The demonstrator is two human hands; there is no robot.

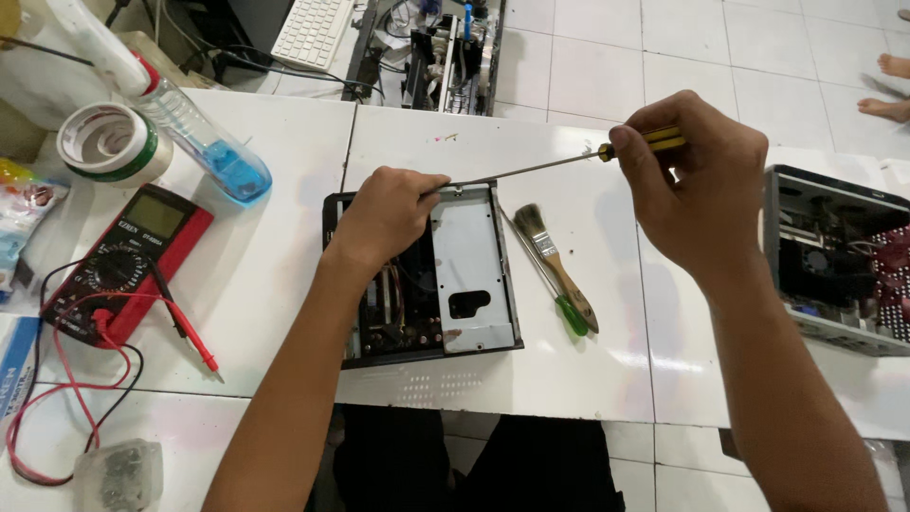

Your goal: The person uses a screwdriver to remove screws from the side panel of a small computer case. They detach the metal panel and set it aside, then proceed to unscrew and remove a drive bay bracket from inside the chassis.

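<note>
The right hand (697,194) grips a long yellow-and-black-handled screwdriver (569,161), its tip at the far edge of the open black metal computer case (474,275), where the left hand (384,216) rests mid-worktop (569,379); a wooden paintbrush (555,265) lies beside it.

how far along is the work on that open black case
Done: the black case lies open, its insides showing. In hand: the right hand holds a yellow-handled screwdriver, tip at the case's top edge, where the left hand rests. Left: the grey metal plate is still in place; brush untouched.
</note>
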